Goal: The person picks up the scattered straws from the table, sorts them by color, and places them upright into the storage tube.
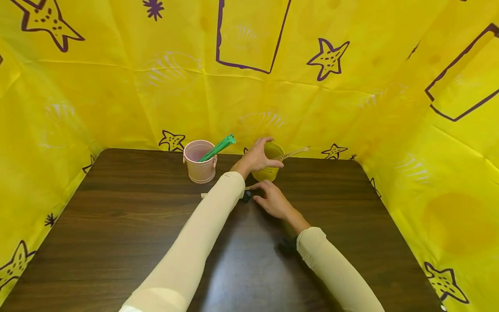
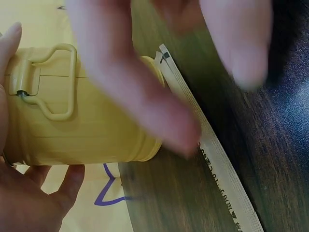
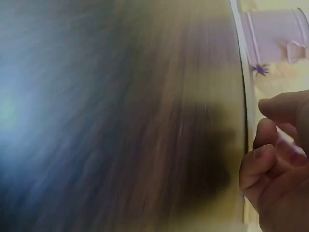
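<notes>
My left hand (image 1: pixel 255 158) grips the yellow bucket (image 2: pixel 96 116) near its rim, thumb and fingers on opposite sides of it. In the left wrist view, a long thin paper packet (image 2: pixel 212 145) with black print, like wrapped chopsticks, lies on the table beside the bucket's base. My right hand (image 1: pixel 274 201) reaches low in front of the bucket. One of its fingers overlaps the packet in the left wrist view; whether it touches cannot be told. Those fingers are loosely bent, with nothing visibly between them. A similar tan packet (image 1: pixel 294 153) leans out of the yellow bucket.
To the left stands a pink bucket (image 1: pixel 200 171) with green packets (image 1: pixel 218 147) leaning out of it. Both buckets stand near the far edge of the dark wooden table (image 1: pixel 128 208). Yellow cloth (image 1: pixel 234 99) with purple drawings hangs behind and along the sides.
</notes>
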A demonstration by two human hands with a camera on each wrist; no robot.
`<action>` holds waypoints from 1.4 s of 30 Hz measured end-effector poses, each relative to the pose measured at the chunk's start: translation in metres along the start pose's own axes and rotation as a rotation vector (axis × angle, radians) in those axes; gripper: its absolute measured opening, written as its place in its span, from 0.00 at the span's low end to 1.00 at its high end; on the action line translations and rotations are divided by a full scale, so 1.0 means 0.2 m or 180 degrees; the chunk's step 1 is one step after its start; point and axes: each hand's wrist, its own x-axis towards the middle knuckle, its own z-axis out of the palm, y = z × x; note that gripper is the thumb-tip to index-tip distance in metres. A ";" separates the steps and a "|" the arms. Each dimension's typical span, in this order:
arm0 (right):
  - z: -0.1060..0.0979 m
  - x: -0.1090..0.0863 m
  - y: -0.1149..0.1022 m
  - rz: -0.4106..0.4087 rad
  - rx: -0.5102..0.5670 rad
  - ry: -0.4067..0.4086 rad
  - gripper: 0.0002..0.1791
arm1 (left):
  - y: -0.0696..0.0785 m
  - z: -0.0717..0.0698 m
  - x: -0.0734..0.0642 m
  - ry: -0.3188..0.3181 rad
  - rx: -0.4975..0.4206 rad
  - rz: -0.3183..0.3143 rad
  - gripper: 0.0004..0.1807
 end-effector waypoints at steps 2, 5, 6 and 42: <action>0.02 0.03 -0.01 -0.0086 -0.0008 -0.0061 0.17 | 0.00 0.00 0.00 -0.0006 -0.0002 0.0020 0.56; 0.04 0.07 -0.02 -0.0116 -0.0053 -0.0117 0.19 | 0.01 0.00 0.01 -0.0007 -0.0026 0.0050 0.57; 0.04 0.08 -0.02 -0.0093 -0.0089 -0.0125 0.18 | 0.01 0.00 0.01 -0.0006 -0.0042 0.0055 0.57; -0.44 -0.17 0.11 -0.0102 -0.0956 -0.0932 0.10 | -0.01 0.00 0.00 -0.0011 -0.0086 0.0038 0.56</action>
